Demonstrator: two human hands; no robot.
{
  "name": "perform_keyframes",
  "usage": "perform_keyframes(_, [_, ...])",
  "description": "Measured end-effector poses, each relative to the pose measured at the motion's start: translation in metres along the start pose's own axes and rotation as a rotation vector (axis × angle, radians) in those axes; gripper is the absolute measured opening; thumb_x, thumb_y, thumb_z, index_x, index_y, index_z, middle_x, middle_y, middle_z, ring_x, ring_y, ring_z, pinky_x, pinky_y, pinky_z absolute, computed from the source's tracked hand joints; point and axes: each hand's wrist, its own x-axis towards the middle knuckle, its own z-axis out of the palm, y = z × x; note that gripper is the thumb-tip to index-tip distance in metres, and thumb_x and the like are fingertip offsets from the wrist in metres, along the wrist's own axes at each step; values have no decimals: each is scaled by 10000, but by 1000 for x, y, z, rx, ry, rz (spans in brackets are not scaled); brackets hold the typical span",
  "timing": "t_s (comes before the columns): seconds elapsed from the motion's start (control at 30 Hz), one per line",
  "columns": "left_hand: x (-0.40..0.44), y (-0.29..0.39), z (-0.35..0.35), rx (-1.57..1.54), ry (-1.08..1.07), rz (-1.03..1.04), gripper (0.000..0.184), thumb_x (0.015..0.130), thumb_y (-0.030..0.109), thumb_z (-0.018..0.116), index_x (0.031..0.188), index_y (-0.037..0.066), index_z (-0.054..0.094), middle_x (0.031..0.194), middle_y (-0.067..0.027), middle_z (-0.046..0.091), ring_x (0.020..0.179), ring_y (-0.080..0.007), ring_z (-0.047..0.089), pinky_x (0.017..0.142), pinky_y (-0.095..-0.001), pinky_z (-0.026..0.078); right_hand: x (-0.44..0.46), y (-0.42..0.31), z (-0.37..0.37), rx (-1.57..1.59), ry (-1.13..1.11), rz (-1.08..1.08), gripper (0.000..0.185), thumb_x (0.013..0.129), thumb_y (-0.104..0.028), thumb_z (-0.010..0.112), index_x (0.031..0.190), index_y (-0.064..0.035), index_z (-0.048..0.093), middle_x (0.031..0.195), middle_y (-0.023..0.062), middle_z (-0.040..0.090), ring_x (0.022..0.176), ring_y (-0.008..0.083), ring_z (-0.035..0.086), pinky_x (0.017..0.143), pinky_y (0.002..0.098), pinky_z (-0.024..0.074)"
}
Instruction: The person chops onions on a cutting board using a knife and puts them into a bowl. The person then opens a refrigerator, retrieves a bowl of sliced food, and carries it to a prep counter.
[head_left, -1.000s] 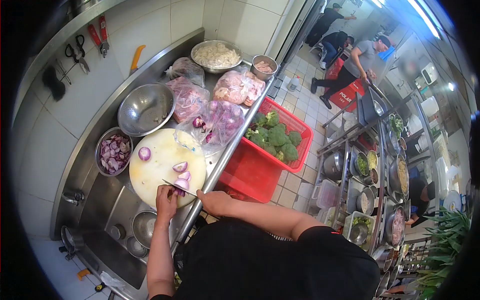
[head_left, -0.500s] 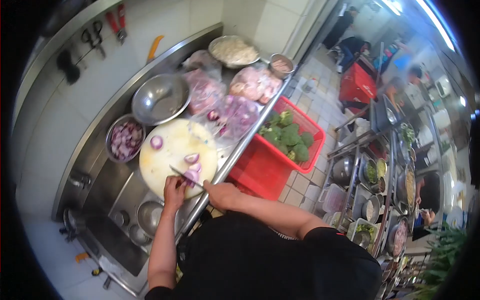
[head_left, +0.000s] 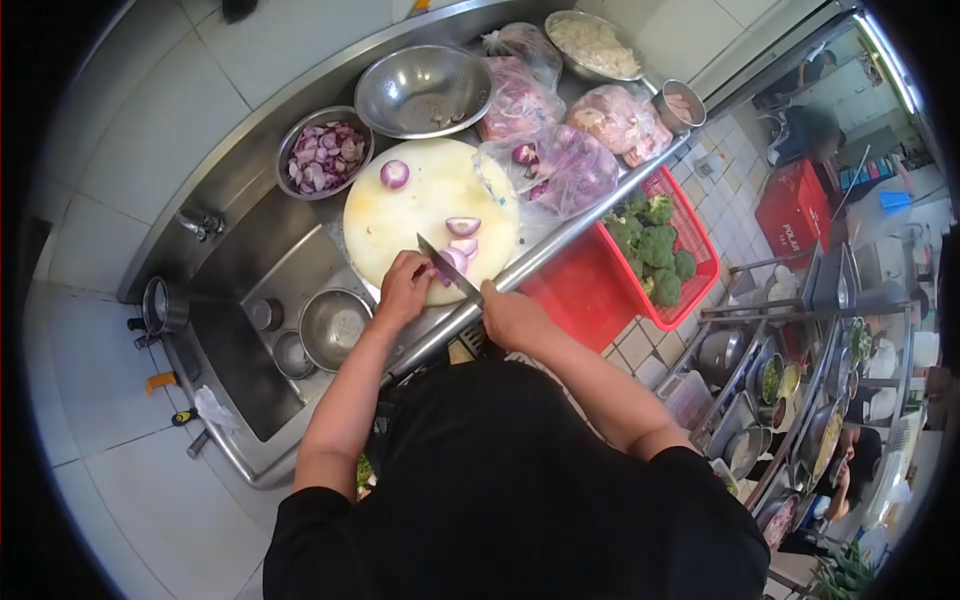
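Observation:
My right hand [head_left: 512,318] is closed round the handle of a knife [head_left: 462,282], whose blade slants over the near part of a round white cutting board [head_left: 385,235]. Curled fingers of my left hand [head_left: 405,288] press on a piece of red onion [head_left: 455,260] beside the blade; the fingertips are partly hidden. More cut onion [head_left: 463,226] lies just beyond. A rounded red onion [head_left: 394,174] sits farther back on the board. Behind the board, a metal bowl [head_left: 289,180] holds chopped red onion, next to a large metal bowl [head_left: 372,95].
Plastic bags of onions [head_left: 580,175] and meat [head_left: 615,120] lie right of the board. A red basket [head_left: 700,285] of broccoli stands beyond the counter edge. To the left is a sink [head_left: 225,330] with metal bowls [head_left: 335,325]. Shelves and other people are at far right.
The camera view has shifted, so the counter appears higher and farther right. My hands keep nearly the same place at the onion, the knife still across it.

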Motion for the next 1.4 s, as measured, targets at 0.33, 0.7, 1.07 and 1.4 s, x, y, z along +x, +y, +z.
perform_keyframes(0.33, [-11,-9,1,23,19,55,140,893,61,672,1016,2,640,1012,-142,601,905,-276,645,793,-340,526,-2,-8,-6,10,55,-39,192,946,-118,450,1076,20,429,817,261,674,823,442,676,713,572,514])
perform_keyframes(0.7, [-6,-6,2,-33,27,40,158,893,71,671,1035,1,669,1015,-143,620,937,-322,641,828,-372,515,-1,-14,-10,-25,-13,4,197,959,-134,454,1079,21,430,821,281,668,816,453,670,710,574,509])
perform_keyframes(1.07, [-9,-5,3,-25,43,35,164,911,76,664,1056,1,669,1033,-146,619,930,-309,651,814,-366,528,-6,-9,-7,48,57,-16,202,969,-154,473,1071,11,418,789,285,645,799,472,647,720,589,486])
perform_keyframes(1.4, [-10,-2,3,17,27,40,170,901,80,671,1054,7,675,1049,-137,625,956,-310,646,840,-361,523,26,-10,10,32,31,-49,205,963,-145,480,1059,27,426,838,294,665,824,466,661,737,573,505])
